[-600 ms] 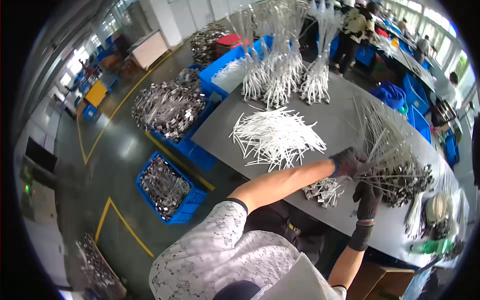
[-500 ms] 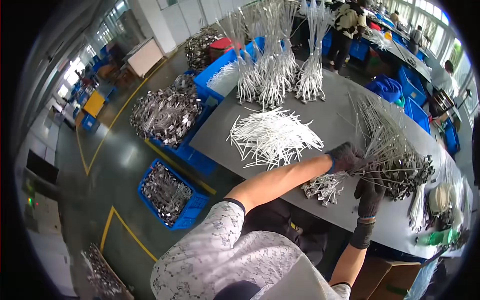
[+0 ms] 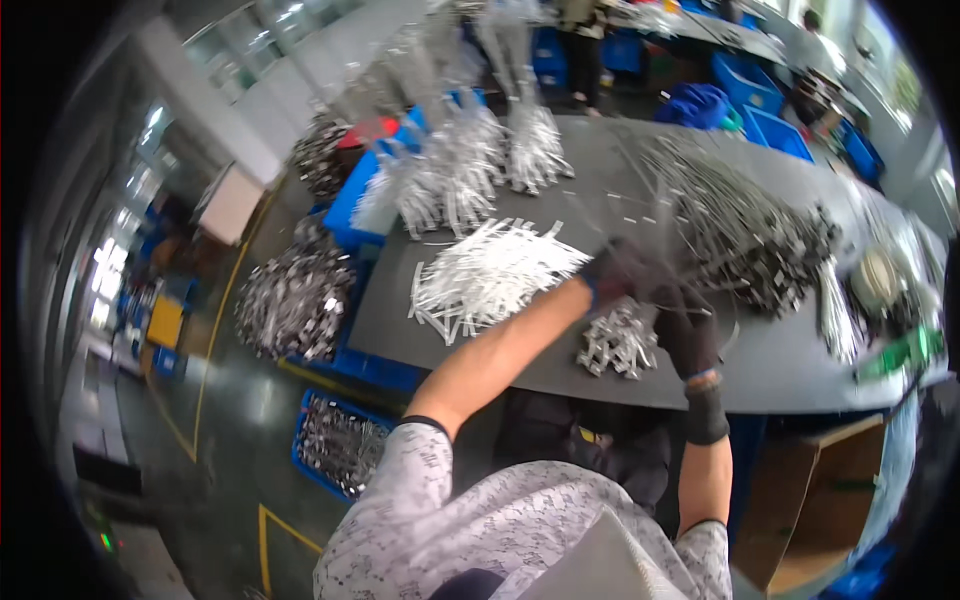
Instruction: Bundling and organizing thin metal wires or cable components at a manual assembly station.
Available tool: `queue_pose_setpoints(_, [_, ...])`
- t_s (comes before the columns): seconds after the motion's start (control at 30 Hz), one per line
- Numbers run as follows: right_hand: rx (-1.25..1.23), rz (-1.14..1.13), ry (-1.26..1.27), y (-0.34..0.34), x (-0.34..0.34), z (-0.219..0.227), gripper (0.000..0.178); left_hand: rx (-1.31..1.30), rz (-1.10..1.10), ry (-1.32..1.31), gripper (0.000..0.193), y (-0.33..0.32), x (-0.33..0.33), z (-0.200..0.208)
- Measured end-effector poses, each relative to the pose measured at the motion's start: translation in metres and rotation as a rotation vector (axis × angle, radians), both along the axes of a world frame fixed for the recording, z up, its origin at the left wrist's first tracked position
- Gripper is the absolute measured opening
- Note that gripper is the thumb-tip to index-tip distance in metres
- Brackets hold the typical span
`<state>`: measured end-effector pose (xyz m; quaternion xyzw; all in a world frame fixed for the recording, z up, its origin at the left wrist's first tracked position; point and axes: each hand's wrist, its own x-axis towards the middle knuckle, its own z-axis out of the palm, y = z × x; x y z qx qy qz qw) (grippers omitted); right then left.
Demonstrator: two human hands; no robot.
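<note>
My left hand (image 3: 622, 268), in a dark glove, is closed around a bundle of thin cables. The bundle's white and metallic ends (image 3: 617, 342) stick out below it, just above the grey table. Clear, blurred strands rise from the far side of this hand. My right hand (image 3: 688, 335), gloved too, is close beside it with its fingers curled toward the bundle. Motion blur hides what those fingers grip. A loose pile of short white strips or tubes (image 3: 495, 272) lies to the left. On the right spreads a heap of grey cables (image 3: 735, 210) with dark connectors.
Tied cable bundles (image 3: 470, 160) stand upright at the table's (image 3: 590, 150) far left. Blue crates of cables (image 3: 340, 440) sit on the floor at left. A tape roll (image 3: 877, 278) and green bottle (image 3: 900, 352) lie at right, above a cardboard box (image 3: 825, 490). A person stands beyond.
The view has swung, shifting the table in the picture. Both hands with the bundle have moved left, away from the grey cable heap, and are blurred.
</note>
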<state>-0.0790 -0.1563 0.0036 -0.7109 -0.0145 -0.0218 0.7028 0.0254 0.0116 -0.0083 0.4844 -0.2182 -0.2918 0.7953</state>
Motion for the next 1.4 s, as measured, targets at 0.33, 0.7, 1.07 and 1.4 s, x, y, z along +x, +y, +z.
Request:
queue_pose_setpoints(0.33, [0.186,0.215,0.18,-0.015,-0.004,-0.006,0.036,0.512,0.018,-0.097,0.029,0.015,-0.002,0.028])
queue_pose_setpoints(0.7, [-0.109,0.138,-0.401,-0.011,0.025,-0.042,0.024,1.075,0.324,-1.657,0.018,0.009,-0.013,0.022])
queue_pose_setpoints(1.07, [-0.579,-0.233,-0.404,-0.019,0.004,-0.067,0.012,0.77,0.577,-0.561,0.028,0.028,-0.043,-0.036])
queue_pose_setpoints(1.4, [-0.741,-0.217,-0.724,-0.024,0.042,-0.016,0.02,0.446,0.042,-0.051,0.021,0.0,-0.004,0.02])
